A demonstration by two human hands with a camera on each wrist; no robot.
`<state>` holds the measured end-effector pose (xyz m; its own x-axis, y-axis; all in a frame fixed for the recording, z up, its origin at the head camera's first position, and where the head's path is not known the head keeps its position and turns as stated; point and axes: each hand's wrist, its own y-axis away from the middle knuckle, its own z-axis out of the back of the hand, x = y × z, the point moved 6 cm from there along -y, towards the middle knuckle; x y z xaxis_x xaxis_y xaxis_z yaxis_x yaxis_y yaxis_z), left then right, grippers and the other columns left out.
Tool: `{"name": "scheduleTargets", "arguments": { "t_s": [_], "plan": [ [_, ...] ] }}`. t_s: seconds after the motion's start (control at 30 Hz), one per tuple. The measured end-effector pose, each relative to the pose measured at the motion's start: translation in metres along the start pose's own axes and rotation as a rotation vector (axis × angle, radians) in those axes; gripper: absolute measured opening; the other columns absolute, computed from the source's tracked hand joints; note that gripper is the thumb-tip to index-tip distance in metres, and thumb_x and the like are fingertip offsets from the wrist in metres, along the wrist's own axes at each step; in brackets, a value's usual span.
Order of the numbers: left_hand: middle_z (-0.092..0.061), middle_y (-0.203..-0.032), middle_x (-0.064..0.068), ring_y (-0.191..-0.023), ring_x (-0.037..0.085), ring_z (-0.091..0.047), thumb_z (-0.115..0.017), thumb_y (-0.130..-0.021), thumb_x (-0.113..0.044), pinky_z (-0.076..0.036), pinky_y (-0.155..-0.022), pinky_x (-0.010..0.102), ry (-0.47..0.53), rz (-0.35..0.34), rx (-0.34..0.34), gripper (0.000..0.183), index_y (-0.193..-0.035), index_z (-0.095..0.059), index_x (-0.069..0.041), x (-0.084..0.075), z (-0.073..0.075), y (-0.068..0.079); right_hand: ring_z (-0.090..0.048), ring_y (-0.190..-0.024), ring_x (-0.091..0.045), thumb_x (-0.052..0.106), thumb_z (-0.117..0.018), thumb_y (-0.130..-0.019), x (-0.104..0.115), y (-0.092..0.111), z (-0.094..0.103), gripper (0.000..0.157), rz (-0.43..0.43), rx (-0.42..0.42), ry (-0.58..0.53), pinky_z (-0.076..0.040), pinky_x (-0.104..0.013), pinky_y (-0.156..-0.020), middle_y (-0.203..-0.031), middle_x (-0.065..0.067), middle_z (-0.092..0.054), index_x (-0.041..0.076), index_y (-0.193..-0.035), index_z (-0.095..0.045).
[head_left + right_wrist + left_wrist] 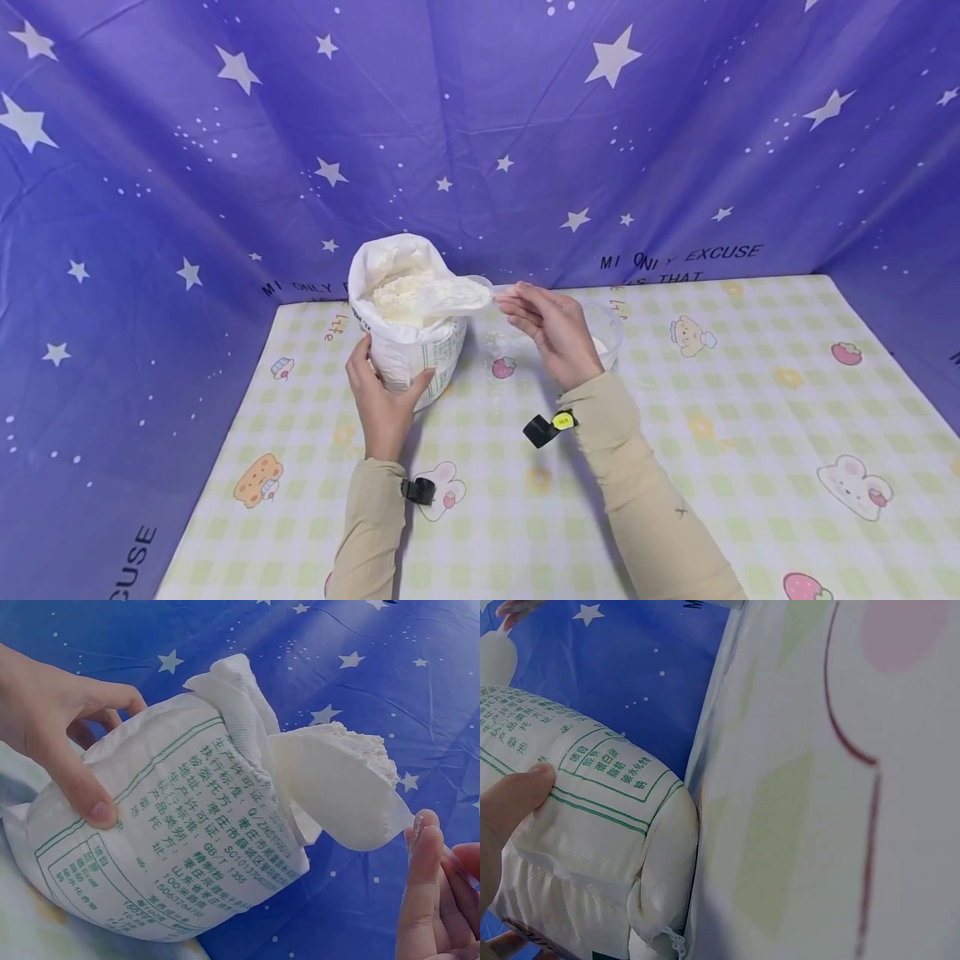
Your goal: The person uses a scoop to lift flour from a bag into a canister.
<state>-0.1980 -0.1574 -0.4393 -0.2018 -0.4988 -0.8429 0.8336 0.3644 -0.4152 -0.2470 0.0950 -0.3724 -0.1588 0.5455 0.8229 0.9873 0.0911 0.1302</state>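
Note:
A white woven bag of flour (416, 354) with green print stands open-mouthed at the table's back left. My left hand (381, 404) grips its lower side, with the thumb (90, 799) across the printed face. At the bag's mouth, a clear plastic scoop (480, 305) carries a heaped load of white flour (352, 742). The handle is pinched between the thumb and fingers of my right hand (558, 337), to the right of the bag. The scoop's front end overlaps the bag opening, where more flour (397, 296) shows inside.
A clear bowl (613, 333) with something white in it stands behind my right wrist, partly hidden. A green-and-white checked cloth (750, 450) covers the table. Purple-blue star-patterned curtains (525, 117) hang along the back and sides.

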Motion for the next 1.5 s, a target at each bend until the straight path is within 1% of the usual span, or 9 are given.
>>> {"name": "scheduleTargets", "arguments": {
  "t_s": [0.2,0.43,0.63,1.0,1.33,1.5],
  "plan": [
    [-0.037,-0.144,0.016,-0.133,0.027,-0.039,-0.092,-0.067,-0.02,-0.044,-0.109,0.048,0.0,0.0,-0.007,0.101,-0.148,-0.033,-0.011,0.0,0.001,-0.001,-0.073,-0.087,-0.013,0.012,-0.059,-0.1,0.003,0.004,0.006,0.015,0.001,0.004,-0.062,-0.059,-0.022,-0.084,-0.092,-0.006,-0.076,0.003,-0.106,-0.068],
    [-0.037,-0.144,0.016,-0.133,0.028,-0.039,-0.092,-0.067,-0.02,-0.044,-0.109,0.048,-0.006,-0.001,-0.011,0.1,-0.148,-0.034,-0.011,0.001,0.003,-0.001,-0.073,-0.086,-0.014,0.013,-0.06,-0.099,0.007,0.006,0.017,0.014,0.004,0.013,-0.11,-0.059,-0.02,-0.078,-0.092,-0.008,-0.076,0.003,-0.102,-0.07],
    [-0.037,-0.143,0.016,-0.133,0.028,-0.039,-0.092,-0.067,-0.019,-0.043,-0.109,0.048,-0.012,0.006,-0.009,0.1,-0.148,-0.033,-0.011,0.001,0.004,-0.001,-0.073,-0.086,-0.014,0.013,-0.061,-0.099,0.012,0.009,0.028,0.014,0.011,0.006,-0.143,-0.059,-0.02,-0.076,-0.092,-0.008,-0.076,0.004,-0.1,-0.071],
    [-0.037,-0.144,0.015,-0.134,0.027,-0.039,-0.092,-0.068,-0.021,-0.042,-0.111,0.045,-0.014,0.033,-0.005,0.1,-0.148,-0.033,-0.012,0.003,0.004,-0.001,-0.073,-0.085,-0.015,0.012,-0.06,-0.099,0.021,0.016,0.052,0.013,0.043,-0.012,-0.165,-0.059,-0.02,-0.078,-0.093,-0.009,-0.076,0.003,-0.1,-0.07],
    [-0.036,-0.145,0.014,-0.136,0.024,-0.037,-0.091,-0.069,-0.021,-0.04,-0.114,0.044,-0.001,0.033,0.001,0.099,-0.149,-0.032,-0.013,0.003,0.003,-0.001,-0.073,-0.083,-0.015,0.011,-0.061,-0.098,0.03,0.022,0.068,0.015,0.067,-0.016,-0.204,-0.06,-0.02,-0.075,-0.093,-0.011,-0.076,0.0,-0.102,-0.071],
    [-0.035,-0.145,0.014,-0.136,0.024,-0.037,-0.091,-0.069,-0.021,-0.039,-0.115,0.043,0.021,0.029,0.016,0.099,-0.149,-0.032,-0.013,0.002,0.001,-0.001,-0.073,-0.083,-0.015,0.011,-0.06,-0.098,0.035,0.026,0.078,0.015,0.077,-0.035,-0.224,-0.059,-0.02,-0.075,-0.093,-0.011,-0.076,0.0,-0.098,-0.072]
  ]
}}
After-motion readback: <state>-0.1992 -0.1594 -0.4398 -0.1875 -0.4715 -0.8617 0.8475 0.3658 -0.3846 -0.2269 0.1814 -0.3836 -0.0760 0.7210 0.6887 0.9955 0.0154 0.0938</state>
